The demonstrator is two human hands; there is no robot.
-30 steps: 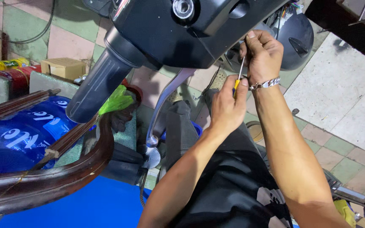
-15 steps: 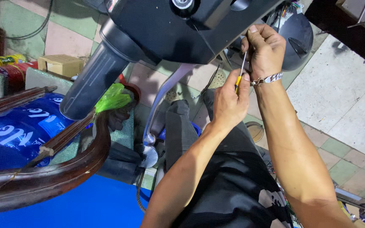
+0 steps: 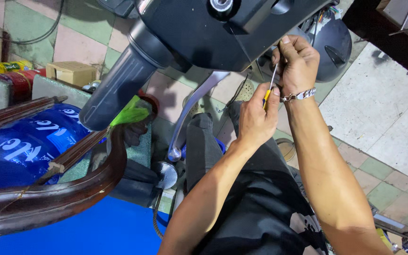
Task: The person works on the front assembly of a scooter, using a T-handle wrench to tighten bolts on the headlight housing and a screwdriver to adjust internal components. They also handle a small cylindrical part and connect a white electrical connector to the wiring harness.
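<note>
Your left hand pinches the yellow-handled screwdriver; its thin, stiff shaft runs up under the handlebar housing, where your right hand closes round the tip. It's light, so grip the handle.

Yellow-handled screwdriver, silver bracelet, black handlebar cover, blue bottle.

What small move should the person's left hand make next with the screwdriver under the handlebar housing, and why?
Probably a turn of the screwdriver: the left hand grips its yellow handle, the shaft points up under the black housing, and the right hand steadies the tip.
</note>
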